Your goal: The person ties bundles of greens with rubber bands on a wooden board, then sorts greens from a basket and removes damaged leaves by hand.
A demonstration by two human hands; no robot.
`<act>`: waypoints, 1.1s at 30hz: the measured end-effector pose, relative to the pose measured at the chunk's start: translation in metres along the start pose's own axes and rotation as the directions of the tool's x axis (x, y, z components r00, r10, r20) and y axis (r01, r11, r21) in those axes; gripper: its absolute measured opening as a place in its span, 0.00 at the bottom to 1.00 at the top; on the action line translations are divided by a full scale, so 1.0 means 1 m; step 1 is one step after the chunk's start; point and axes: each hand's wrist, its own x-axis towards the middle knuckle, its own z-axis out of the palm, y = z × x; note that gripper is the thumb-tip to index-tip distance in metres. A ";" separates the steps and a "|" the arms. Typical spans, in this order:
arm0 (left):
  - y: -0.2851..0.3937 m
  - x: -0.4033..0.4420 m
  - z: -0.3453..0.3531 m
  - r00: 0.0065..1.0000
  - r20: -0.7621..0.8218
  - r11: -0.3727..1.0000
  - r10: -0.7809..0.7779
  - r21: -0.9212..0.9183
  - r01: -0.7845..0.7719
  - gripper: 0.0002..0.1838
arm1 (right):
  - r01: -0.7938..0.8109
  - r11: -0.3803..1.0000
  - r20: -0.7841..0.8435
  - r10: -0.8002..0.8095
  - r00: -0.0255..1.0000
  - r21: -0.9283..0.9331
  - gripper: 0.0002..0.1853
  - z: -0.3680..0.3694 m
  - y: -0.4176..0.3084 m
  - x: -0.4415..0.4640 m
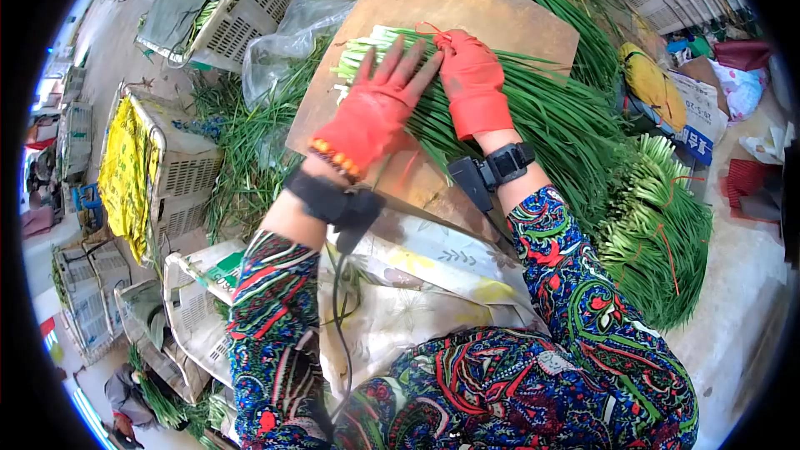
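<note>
A bunch of long green stalks [533, 108] lies across a brown board [450, 0], its pale cut ends toward the left. My left hand [379, 104], in a red glove with dark fingertips, rests on the pale ends with its fingers spread. Close beside it, my right hand [467, 75], also gloved in red, has its fingers closed at a thin red tie [429, 29] on top of the bunch. The part of the tie under the right fingers is hidden.
More long stalks [575, 25] lie at the board's far right edge. Tied bundles [658, 233] stand at the right. A clear plastic bag [287, 46] and loose greens [250, 142] are left of the board. White crates [179, 183] stand further left. A person [125, 400] is at the lower left.
</note>
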 end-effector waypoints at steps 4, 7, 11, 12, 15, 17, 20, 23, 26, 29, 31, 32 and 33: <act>-0.009 -0.028 -0.046 0.997 0.074 0.991 -0.002 -0.130 0.012 0.28 | 0.033 0.998 -0.060 -0.030 0.998 0.048 0.12 0.004 0.001 -0.005; 0.007 -0.053 -0.036 0.979 0.176 0.971 0.107 -0.232 -0.064 0.15 | 0.028 0.998 -0.046 -0.025 0.999 0.048 0.12 0.002 0.004 -0.001; 0.020 -0.070 0.013 0.953 0.200 0.953 0.228 -0.246 -0.176 0.23 | 0.040 0.999 -0.057 -0.039 0.998 0.018 0.13 0.003 0.004 -0.003; 0.020 -0.069 0.021 0.950 0.199 0.951 0.240 -0.246 -0.188 0.23 | 0.036 0.999 -0.051 -0.036 0.998 0.011 0.13 0.005 0.004 -0.003; 0.018 -0.065 0.044 0.958 0.148 0.946 0.246 -0.251 -0.204 0.19 | 0.042 0.999 -0.055 -0.041 0.998 0.014 0.13 0.005 0.004 -0.002; 0.014 -0.063 0.053 0.965 0.123 0.944 0.232 -0.269 -0.192 0.15 | 0.059 0.997 -0.092 -0.053 0.994 0.056 0.13 0.005 0.002 -0.003; 0.020 -0.061 0.052 0.985 0.086 0.951 0.146 -0.287 -0.116 0.09 | -0.001 0.982 -0.022 0.005 1.000 0.190 0.10 0.002 0.000 -0.002; 0.018 -0.069 0.057 0.991 0.059 0.949 0.116 -0.300 -0.094 0.10 | -0.021 0.967 -0.003 0.023 1.000 0.253 0.08 0.000 0.001 -0.001; 0.015 -0.087 0.050 0.992 0.085 0.953 0.092 -0.295 -0.064 0.12 | -0.016 0.981 0.001 0.016 1.000 0.195 0.08 0.003 0.003 -0.001; 0.015 -0.099 0.045 0.993 0.102 0.947 0.057 -0.321 -0.021 0.10 | -0.039 0.995 0.029 0.037 0.999 0.096 0.07 0.005 -0.001 -0.004; 0.014 -0.093 0.037 0.993 -0.086 0.897 -0.083 -0.441 0.036 0.08 | -0.037 0.995 0.040 0.033 0.999 0.090 0.07 0.007 -0.001 -0.006; 0.016 -0.089 0.033 0.956 -0.181 0.857 -0.233 -0.502 0.114 0.08 | -0.054 0.992 0.038 0.050 0.998 0.111 0.08 0.008 -0.001 -0.006; 0.020 -0.082 0.021 0.888 -0.256 0.802 -0.383 -0.570 0.181 0.07 | -0.060 0.990 0.035 0.056 0.998 0.127 0.08 0.007 -0.001 -0.006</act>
